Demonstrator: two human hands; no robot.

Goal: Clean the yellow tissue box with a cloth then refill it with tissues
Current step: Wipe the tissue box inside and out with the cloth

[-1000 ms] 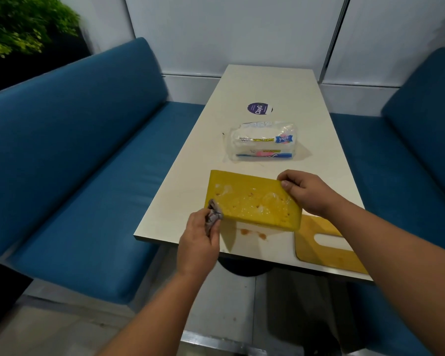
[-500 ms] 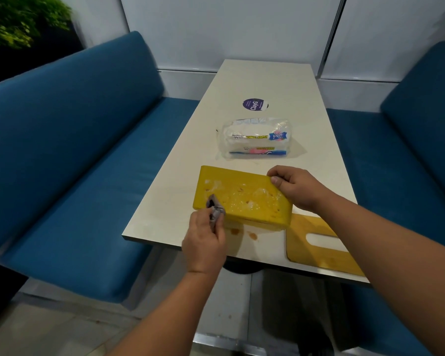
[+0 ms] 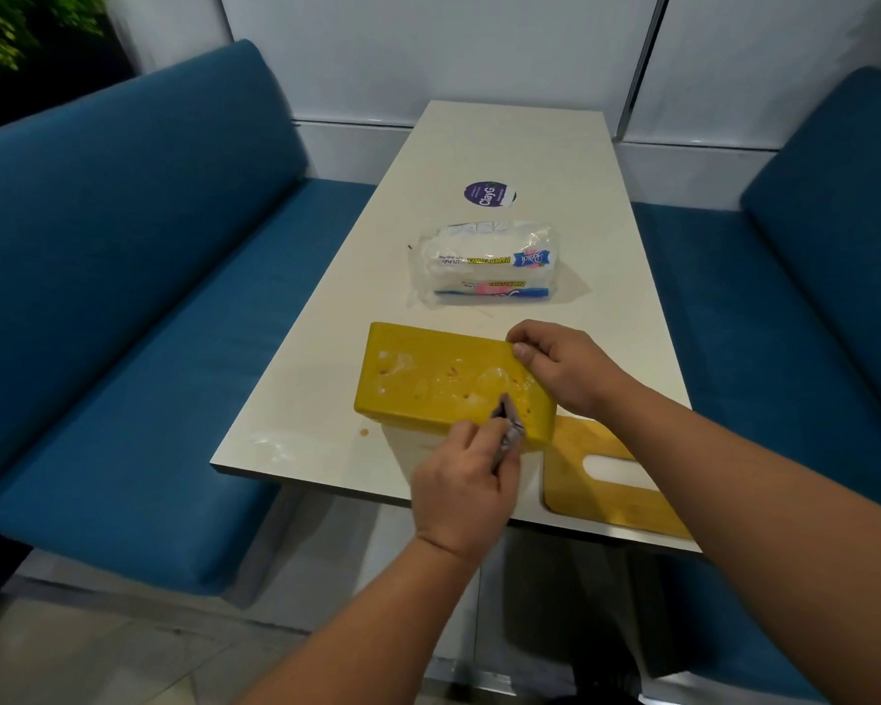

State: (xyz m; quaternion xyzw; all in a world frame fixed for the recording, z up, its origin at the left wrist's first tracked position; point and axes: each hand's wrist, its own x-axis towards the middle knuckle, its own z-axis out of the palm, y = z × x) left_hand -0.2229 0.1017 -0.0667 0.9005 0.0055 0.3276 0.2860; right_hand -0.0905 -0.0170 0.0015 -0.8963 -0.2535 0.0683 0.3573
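Observation:
The yellow tissue box (image 3: 428,384) lies near the table's front edge with a stained, smeared face tilted toward me. My right hand (image 3: 565,371) grips its far right corner. My left hand (image 3: 466,483) pinches a small grey cloth (image 3: 509,424) against the box's near right part. A plastic-wrapped pack of tissues (image 3: 484,269) lies just beyond the box. The box's wooden lid (image 3: 611,480) with an oval slot lies flat at the front right, partly under my right forearm.
The long white table (image 3: 504,145) carries a round purple sticker (image 3: 487,194) beyond the pack and small orange spots near the box. Blue benches (image 3: 148,277) flank both sides. White wall panels stand behind, with a plant at the top left.
My left hand has slid the cloth from the box's left end to its right part. The right hand keeps its grip on the far right corner.

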